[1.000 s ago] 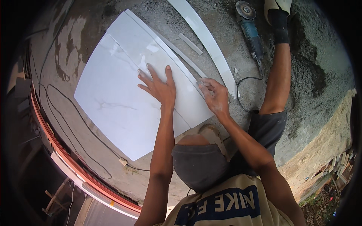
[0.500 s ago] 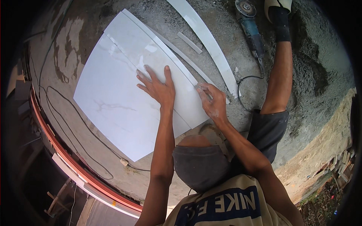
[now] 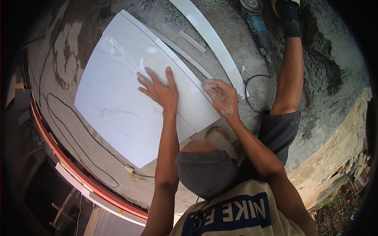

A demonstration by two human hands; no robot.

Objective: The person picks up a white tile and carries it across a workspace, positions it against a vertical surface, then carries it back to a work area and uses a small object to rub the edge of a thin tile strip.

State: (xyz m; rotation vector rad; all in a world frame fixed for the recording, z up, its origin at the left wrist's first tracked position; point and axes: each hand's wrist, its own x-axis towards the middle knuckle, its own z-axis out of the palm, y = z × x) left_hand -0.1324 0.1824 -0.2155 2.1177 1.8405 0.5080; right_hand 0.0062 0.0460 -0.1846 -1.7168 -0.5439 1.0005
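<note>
Across a white, glossy, marble-veined tile (image 3: 114,114) on the ground, my left hand (image 3: 159,89) lies flat with its fingers spread. Another white tile piece (image 3: 189,104) lies along its right side, its long edge running from far left to near right. At that edge my right hand (image 3: 223,98) is closed in a pinch on a small grey piece (image 3: 204,84). The fingers partly cover this piece, so its kind is unclear.
Beyond the edge lie a long white curved-looking strip (image 3: 212,33), thin grey offcuts (image 3: 192,41) and an angle grinder (image 3: 258,29) with its cord. My outstretched leg (image 3: 291,74) is at the right. A dark cable (image 3: 88,128) loops at the left.
My right hand has shifted slightly farther along the tile's edge, still pinching the small piece. The left hand stays flat on the tile. The whole view has moved a little.
</note>
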